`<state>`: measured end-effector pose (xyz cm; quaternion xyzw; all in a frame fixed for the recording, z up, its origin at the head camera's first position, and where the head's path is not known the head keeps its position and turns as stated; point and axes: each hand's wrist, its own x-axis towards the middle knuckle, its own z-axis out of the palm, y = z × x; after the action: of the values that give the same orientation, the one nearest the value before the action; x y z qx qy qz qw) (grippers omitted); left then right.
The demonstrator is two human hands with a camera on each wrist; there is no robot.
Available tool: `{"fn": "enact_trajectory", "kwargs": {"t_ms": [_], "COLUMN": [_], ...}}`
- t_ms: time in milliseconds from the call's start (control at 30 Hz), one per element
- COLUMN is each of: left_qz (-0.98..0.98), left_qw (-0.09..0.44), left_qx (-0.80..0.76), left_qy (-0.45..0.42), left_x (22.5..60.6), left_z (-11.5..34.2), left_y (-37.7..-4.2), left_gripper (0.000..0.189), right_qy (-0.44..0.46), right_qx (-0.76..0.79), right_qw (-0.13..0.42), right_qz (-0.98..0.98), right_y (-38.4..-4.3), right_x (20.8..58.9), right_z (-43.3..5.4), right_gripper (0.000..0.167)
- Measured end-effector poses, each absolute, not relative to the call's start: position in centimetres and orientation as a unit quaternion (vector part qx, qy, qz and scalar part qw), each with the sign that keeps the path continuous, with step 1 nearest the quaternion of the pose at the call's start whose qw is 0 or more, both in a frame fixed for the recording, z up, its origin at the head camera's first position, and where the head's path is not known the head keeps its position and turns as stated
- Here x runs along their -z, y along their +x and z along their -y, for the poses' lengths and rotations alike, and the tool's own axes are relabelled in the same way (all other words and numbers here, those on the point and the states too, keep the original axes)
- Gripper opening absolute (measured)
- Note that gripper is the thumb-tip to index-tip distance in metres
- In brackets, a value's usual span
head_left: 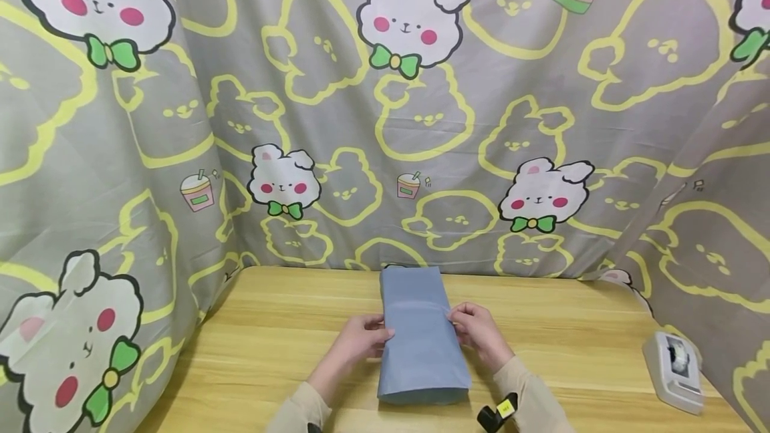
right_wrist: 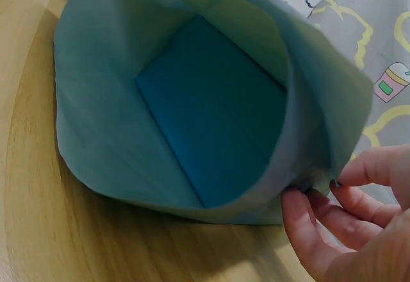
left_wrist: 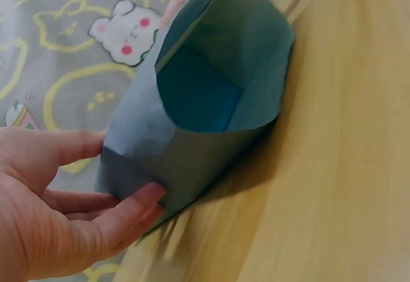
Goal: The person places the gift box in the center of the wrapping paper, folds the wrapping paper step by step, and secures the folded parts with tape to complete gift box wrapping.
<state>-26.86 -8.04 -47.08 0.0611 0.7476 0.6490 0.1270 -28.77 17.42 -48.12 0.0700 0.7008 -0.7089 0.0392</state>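
Note:
A blue-grey paper bag (head_left: 421,346) lies flat on the wooden table, its mouth towards me. Its left side is held by my left hand (head_left: 363,338), thumb on top and fingers along the side. My right hand (head_left: 478,331) pinches the right side edge between thumb and fingers. In the left wrist view the bag's mouth (left_wrist: 160,138) gapes open above my left hand (left_wrist: 64,224). The right wrist view looks inside the bag (right_wrist: 106,147) to its flat bottom, with my right hand (right_wrist: 359,224) at a side fold. Its underside is hidden.
A white tape dispenser (head_left: 675,373) with a roll of tape stands near the table's right edge. Behind and beside the wooden table (head_left: 289,313) hangs a grey curtain (head_left: 337,112) with rabbit prints. A black device (head_left: 498,414) sits at my right cuff.

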Motion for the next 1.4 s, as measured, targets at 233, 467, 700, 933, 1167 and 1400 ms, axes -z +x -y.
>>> {"fn": "enact_trajectory", "kwargs": {"t_ms": [233,467,700,933,1167,1400], "left_qz": [-0.753,-0.776,-0.832,-0.883,-0.899,-0.904], "left_qw": [0.111,0.092,0.074,0.063,0.045,0.047], "left_qx": [-0.645,-0.62,-0.544,-0.451,-0.418,-0.405], "left_qy": [0.064,0.071,0.078,0.111,0.119,0.127], "left_x": [47.0,46.6,45.6,44.0,43.9,43.8], "left_z": [7.9,7.8,7.7,7.6,7.9,7.7], "left_y": [-26.0,-24.4,-23.2,-21.7,-21.6,-21.4], "left_gripper": [0.062,0.057,0.051,0.052,0.035,0.034], "right_qy": [0.071,0.078,0.079,0.085,0.087,0.084], "right_qx": [0.708,0.705,0.701,0.705,0.707,0.706], "right_qw": [0.031,0.027,0.034,0.027,0.027,0.029], "right_qz": [-0.702,-0.704,-0.708,-0.704,-0.701,-0.702], "right_y": [-28.6,-28.6,-28.5,-28.6,-28.8,-28.8], "right_x": [48.0,48.0,48.0,48.1,48.3,48.2], "right_z": [-17.5,-17.3,-17.3,-17.3,-17.2,-17.2], "right_gripper": [0.008,0.007,0.009,0.009,0.009,0.009]}}
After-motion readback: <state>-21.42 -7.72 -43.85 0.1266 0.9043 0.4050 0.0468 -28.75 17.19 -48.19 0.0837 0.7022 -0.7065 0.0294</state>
